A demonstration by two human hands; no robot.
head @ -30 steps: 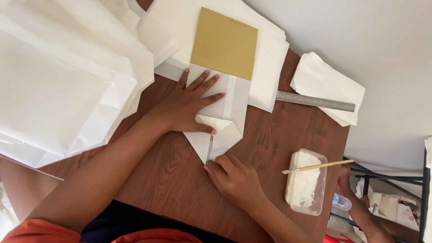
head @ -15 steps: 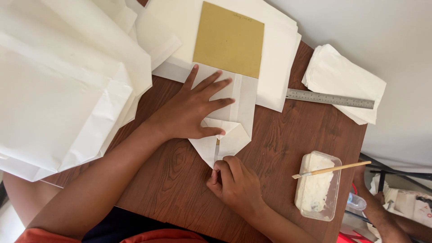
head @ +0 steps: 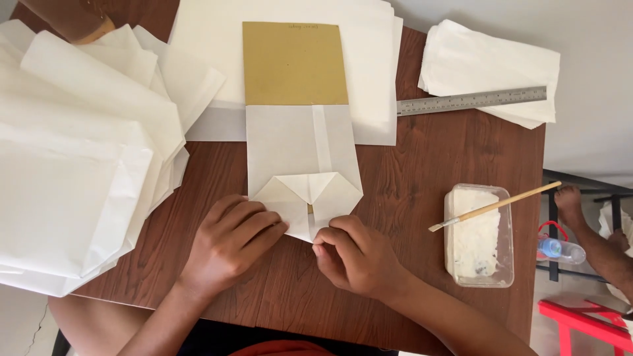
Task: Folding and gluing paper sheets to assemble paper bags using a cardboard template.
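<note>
A white paper bag (head: 300, 155) lies flat in the middle of the brown wooden table (head: 428, 165), its near end folded into a pointed flap (head: 306, 194). A tan cardboard sheet (head: 293, 62) sticks out of its far end. My left hand (head: 231, 240) rests with its fingers flat on the flap's left side. My right hand (head: 353, 254) pinches the flap's near edge with its fingertips, just right of the left hand.
Stacks of white paper bags (head: 72, 158) fill the table's left. More paper (head: 491, 66) and a steel ruler (head: 471, 101) lie at the back right. A clear tub of white paste (head: 478, 234) with a brush (head: 494, 206) across it stands right. Another person's foot (head: 570, 201) shows beyond the table.
My left hand has slid back from the bag's body to the folded flap. My right hand has come up to the flap's near edge. The view has shifted, centring the bag.
</note>
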